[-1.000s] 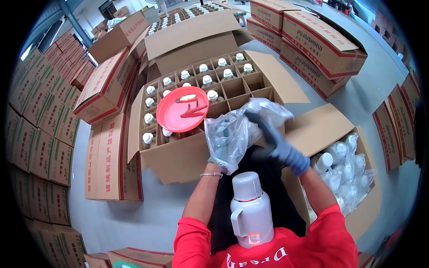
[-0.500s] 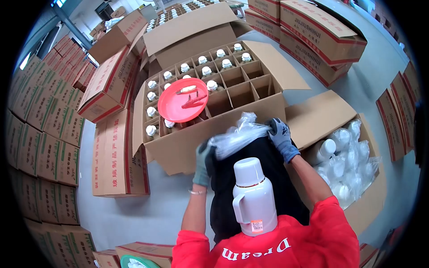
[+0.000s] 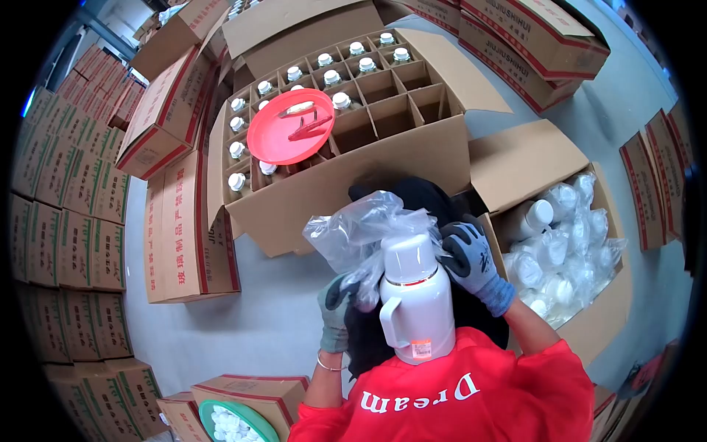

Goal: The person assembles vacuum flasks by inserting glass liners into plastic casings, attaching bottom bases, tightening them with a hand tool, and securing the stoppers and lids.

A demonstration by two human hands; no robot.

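A white thermos flask [image 3: 421, 315] with a side handle and a price sticker rests on my lap against my red top. Around the far side of its lid bunches a clear plastic bag [image 3: 346, 232], its loose end puffed out to the left. My left hand [image 3: 336, 311], in a grey-green glove, closes on the bag's lower left edge beside the lid. On the other side my right hand [image 3: 471, 258], gloved in grey and black, pinches the bag's right edge close to the lid. Some fingertips are hidden behind the plastic.
Ahead stands a divided carton [image 3: 353, 166] of white-capped bottles, with a red dish [image 3: 283, 147] of tools on top. An open box [image 3: 600, 291] of bagged white items sits at right, a green basin [image 3: 247, 416] at lower left. Stacked cartons [image 3: 66, 247] line the left.
Both hands have drawn the bag back toward me, from beyond the flask to around its lid. The bag has spread out leftward. The view has tilted down.
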